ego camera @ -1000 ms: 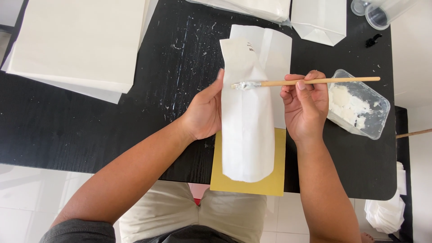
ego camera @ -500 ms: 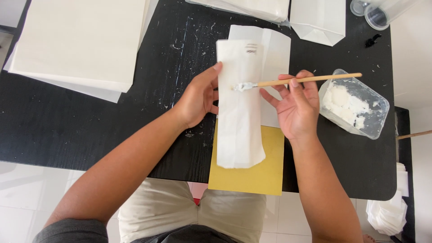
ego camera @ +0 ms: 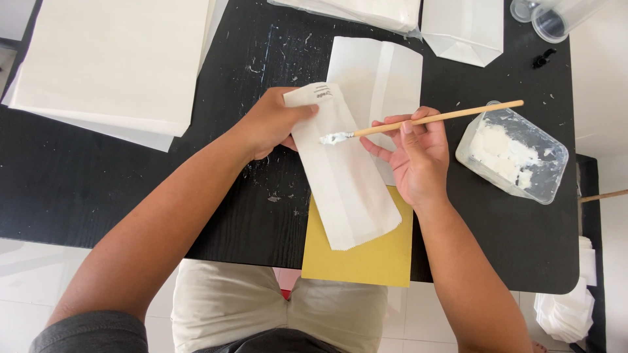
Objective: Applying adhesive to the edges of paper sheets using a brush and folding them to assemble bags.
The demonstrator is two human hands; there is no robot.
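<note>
My left hand (ego camera: 268, 124) has pulled the narrow flat white paper bag (ego camera: 343, 173) askew: a second ago it lay straight along the yellow card sheet (ego camera: 363, 252), and now its top swings toward the table's left side while its bottom end still overlaps the card near the table's front edge. My left grip is pressed down on the bag's top corner, fingers flat on the paper, pinning it. My right hand (ego camera: 415, 157) has come in over the bag too; its grip pinches the thin wooden stick (ego camera: 435, 119) between thumb and fingertips, and the white paste blob (ego camera: 335, 138) at the stick's tip now touches the bag's upper part, lower down the paper than before. As I judge it, the paste is being drawn along the bag's fold, and the turn of the bag gives the stick a better line.

Counting what lies on the black table (ego camera: 98, 176): one bag under my hands, one second flat white bag (ego camera: 379, 72) beneath it toward the back edge, one yellow card, one stick, one clear plastic tub of white paste (ego camera: 513, 153) near the right edge, one broad stack of white paper sheets (ego camera: 111, 65) at the back left corner, and two clear plastic cups (ego camera: 553, 16) at the back right corner.
</note>
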